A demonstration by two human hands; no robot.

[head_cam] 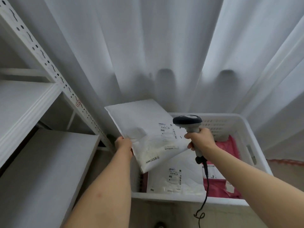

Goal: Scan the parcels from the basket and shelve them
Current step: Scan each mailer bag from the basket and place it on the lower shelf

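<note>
Both hands are busy: left hand [123, 143] pinches the white mailer [148, 132] by its left edge, its label facing the barcode scanner [189, 124] gripped by right hand [199, 139]; shelf [41, 162] lies left.

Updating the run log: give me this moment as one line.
step: scanning | left hand: holds white mailer above basket | right hand: aims scanner at label | basket: white, pink parcels left

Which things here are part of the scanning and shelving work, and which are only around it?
Part of the job:
- white parcel, held by the left hand
- scanner, gripped by the right hand
- basket, with a white parcel and a pink parcel inside
- shelf

Only around:
- curtain
</note>
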